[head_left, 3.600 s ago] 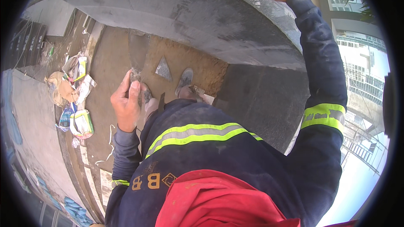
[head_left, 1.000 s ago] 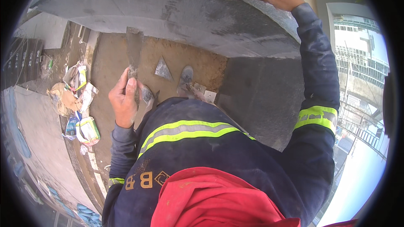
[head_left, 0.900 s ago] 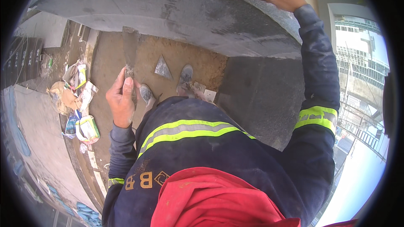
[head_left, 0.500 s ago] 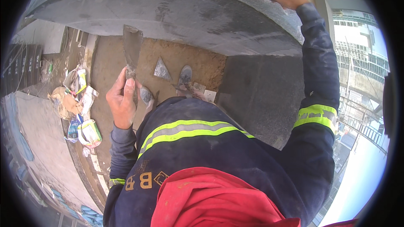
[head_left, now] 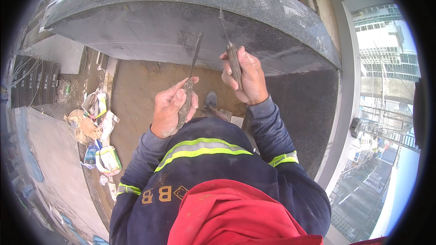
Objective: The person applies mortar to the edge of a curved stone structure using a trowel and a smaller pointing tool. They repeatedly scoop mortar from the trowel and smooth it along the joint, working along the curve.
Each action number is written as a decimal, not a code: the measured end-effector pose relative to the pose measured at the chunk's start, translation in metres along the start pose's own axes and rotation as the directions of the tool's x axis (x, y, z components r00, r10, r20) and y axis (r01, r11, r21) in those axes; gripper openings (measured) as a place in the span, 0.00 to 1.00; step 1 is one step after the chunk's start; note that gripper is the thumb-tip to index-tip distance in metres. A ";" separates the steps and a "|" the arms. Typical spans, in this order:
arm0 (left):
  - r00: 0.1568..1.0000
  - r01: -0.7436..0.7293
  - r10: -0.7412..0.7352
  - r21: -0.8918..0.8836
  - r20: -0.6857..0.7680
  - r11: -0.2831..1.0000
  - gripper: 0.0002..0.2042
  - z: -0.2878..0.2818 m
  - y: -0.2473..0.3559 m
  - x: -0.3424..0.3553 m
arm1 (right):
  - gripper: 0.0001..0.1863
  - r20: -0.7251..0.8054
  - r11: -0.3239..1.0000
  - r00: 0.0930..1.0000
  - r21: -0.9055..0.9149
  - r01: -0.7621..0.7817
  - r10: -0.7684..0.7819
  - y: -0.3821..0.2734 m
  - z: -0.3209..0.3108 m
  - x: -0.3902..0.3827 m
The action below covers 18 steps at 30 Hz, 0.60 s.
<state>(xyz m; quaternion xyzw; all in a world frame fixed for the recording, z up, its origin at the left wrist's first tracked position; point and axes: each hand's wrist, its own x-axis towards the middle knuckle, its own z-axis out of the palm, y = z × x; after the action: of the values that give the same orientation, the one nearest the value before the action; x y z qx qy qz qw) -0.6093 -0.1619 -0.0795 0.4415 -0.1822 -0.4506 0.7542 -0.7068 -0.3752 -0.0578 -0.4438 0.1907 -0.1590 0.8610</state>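
In front of my chest I hold two putty knives, one per hand, both with grimy, plaster-caked handles. My left hand point(head_left: 167, 113) is closed round one putty knife point(head_left: 185, 102), its thin blade seen nearly edge-on and pointing up and away. My right hand point(head_left: 253, 76) grips the other putty knife point(head_left: 234, 66), its blade also edge-on and tilted slightly left. The blades are close together but apart. Beyond them stands a low grey plastered wall point(head_left: 136, 29), with pale smears on its top. Whether the right blade touches the wall, I cannot tell.
Torn bags and wrappers point(head_left: 108, 161) lie to the left, near a dark stack point(head_left: 34, 79) with cables over it. Below are my shoe point(head_left: 210, 99) and a pale tile piece point(head_left: 236, 121) on the dusty floor point(head_left: 136, 81). A dark side wall point(head_left: 302, 113) bounds the right.
My right hand has come down and left from the wall top with its putty knife. My left hand has moved right, turning its blade edge-on. The view has shifted, showing more of the wall top.
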 end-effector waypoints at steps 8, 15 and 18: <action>0.995 0.042 -0.051 0.112 0.081 0.993 0.30 -0.010 0.011 0.011 | 0.27 0.226 0.998 0.974 -0.056 -0.008 0.021 0.041 0.006 -0.070; 0.974 -0.114 0.194 0.488 -0.116 0.866 0.26 -0.038 0.008 0.005 | 0.23 -0.117 0.365 0.912 -0.930 0.038 -0.393 -0.041 -0.061 -0.066; 0.960 -0.069 0.209 0.561 -0.188 0.825 0.25 -0.051 0.010 -0.006 | 0.22 0.010 -0.052 0.897 -0.999 -0.014 -0.443 -0.091 -0.075 -0.030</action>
<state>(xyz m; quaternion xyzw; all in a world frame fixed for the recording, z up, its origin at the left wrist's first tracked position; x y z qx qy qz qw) -0.5731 -0.1296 -0.0985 0.6759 -0.2426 -0.2658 0.6431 -0.7782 -0.4653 -0.0171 -0.9109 0.3082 -0.1811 0.2061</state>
